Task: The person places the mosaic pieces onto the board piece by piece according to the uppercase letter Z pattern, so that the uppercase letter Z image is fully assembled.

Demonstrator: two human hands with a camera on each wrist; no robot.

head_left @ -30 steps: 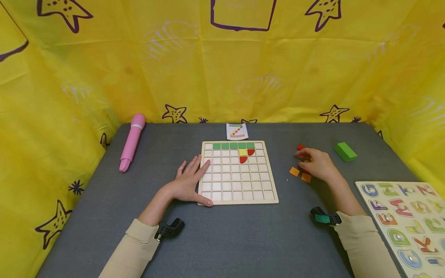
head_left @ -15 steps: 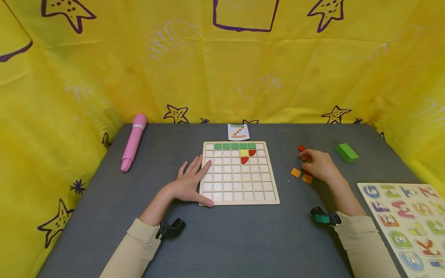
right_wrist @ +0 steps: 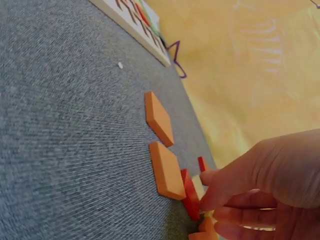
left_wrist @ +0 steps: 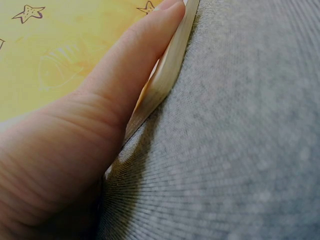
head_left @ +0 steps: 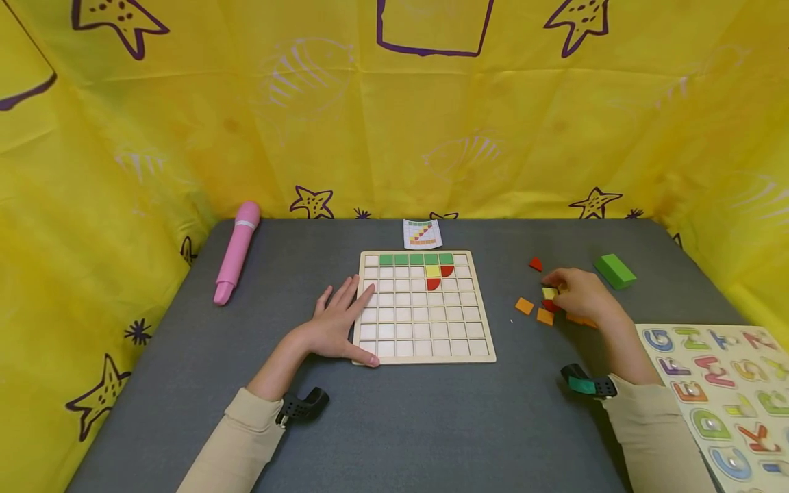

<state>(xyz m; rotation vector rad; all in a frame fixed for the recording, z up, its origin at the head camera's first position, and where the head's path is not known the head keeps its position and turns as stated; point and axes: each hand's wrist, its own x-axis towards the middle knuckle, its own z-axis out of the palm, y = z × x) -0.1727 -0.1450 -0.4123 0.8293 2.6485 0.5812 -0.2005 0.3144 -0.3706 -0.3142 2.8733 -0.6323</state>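
My left hand (head_left: 335, 325) rests with spread fingers on the left edge of a wooden grid board (head_left: 401, 358); its thumb (left_wrist: 135, 55) lies along the board's edge. The board holds a row of green square tiles (head_left: 416, 259), a yellow tile (head_left: 433, 271) and two red quarter-round tiles (head_left: 447, 271). Over the loose tiles at the right, my right hand (head_left: 579, 293) has its fingers bent down beside a loose yellow tile (head_left: 549, 293). A red tile (right_wrist: 190, 195) lies against that one. The fingertips are partly hidden, so a grip is unclear.
Orange tiles (head_left: 524, 306) and a red piece (head_left: 535, 264) lie around the right hand. A green block (head_left: 615, 272) and a letter puzzle board (head_left: 672, 342) are further right. Behind the grid stands a pattern card (head_left: 422, 234). A pink microphone-like stick (head_left: 237, 253) lies left.
My right hand has moved slightly right and toward me over the loose tiles, uncovering the red piece and the yellow tile. The left hand keeps its place on the board.
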